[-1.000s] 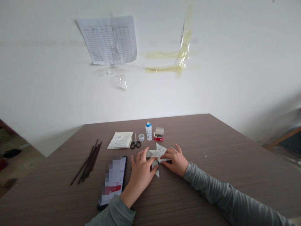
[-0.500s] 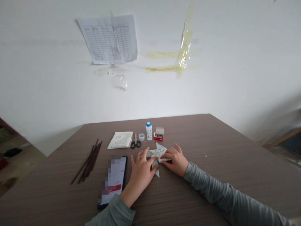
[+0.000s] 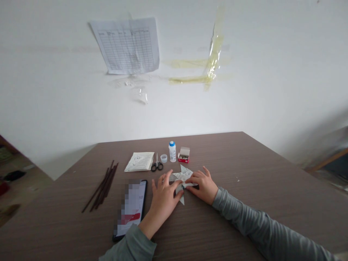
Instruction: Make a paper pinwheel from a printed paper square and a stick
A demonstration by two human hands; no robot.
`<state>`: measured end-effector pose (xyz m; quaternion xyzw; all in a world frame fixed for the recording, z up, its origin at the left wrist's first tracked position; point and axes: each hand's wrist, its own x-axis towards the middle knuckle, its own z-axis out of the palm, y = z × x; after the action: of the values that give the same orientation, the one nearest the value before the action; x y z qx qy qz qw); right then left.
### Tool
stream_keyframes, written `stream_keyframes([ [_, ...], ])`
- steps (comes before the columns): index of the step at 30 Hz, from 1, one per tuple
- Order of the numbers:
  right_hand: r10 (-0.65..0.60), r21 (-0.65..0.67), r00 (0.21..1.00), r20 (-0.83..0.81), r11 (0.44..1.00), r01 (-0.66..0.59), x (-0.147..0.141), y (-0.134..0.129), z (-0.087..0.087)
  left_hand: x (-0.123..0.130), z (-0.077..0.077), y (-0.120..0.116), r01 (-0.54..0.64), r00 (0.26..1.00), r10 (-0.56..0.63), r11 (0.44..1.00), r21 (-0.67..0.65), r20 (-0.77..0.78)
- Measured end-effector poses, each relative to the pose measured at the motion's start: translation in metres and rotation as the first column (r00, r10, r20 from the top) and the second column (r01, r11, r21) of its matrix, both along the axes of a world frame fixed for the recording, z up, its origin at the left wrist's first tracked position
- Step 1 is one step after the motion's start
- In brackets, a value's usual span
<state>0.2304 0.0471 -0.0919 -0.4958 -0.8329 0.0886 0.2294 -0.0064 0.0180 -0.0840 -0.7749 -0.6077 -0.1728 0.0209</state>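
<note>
A folded piece of printed paper with several pointed tips (image 3: 186, 172) lies on the brown table between my hands. My left hand (image 3: 164, 195) pinches its near left part between thumb and forefinger, the other fingers raised. From the right, my right hand (image 3: 203, 186) grips a narrow pale flap with thumb and fingertips. A small dark spot shows at the paper's middle, too small to make out. Part of the paper is hidden under the fingers.
Beyond the hands stand a glue bottle (image 3: 172, 152), a small clear cup (image 3: 163, 158), scissors (image 3: 157, 165), a red box (image 3: 184, 156) and a paper stack (image 3: 139, 161). Leftward lie a phone (image 3: 132, 210) and brown sticks (image 3: 104, 188). A wall (image 3: 206, 112) rises behind the table (image 3: 217, 148).
</note>
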Motion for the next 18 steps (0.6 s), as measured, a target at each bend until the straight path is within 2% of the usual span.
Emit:
stream_keyframes([
  [4,-0.004,0.006,1.0,-0.006,1.0,0.004,0.0,0.001,-0.002,0.0,0.003,-0.001,0.002,1.0,-0.002,1.0,-0.027,-0.009],
  [12,0.013,0.028,1.0,-0.007,1.0,-0.013,-0.001,0.0,-0.004,-0.002,0.0,-0.002,0.012,0.999,-0.012,1.0,0.005,-0.042],
  [15,-0.001,0.011,1.0,0.01,1.0,0.001,-0.003,-0.001,0.002,-0.001,0.004,-0.002,0.006,0.999,-0.007,0.999,-0.032,-0.043],
  [18,-0.031,-0.065,0.998,0.057,0.997,0.035,-0.007,-0.004,0.013,0.001,0.012,-0.003,-0.009,0.999,0.006,0.996,-0.084,-0.041],
])
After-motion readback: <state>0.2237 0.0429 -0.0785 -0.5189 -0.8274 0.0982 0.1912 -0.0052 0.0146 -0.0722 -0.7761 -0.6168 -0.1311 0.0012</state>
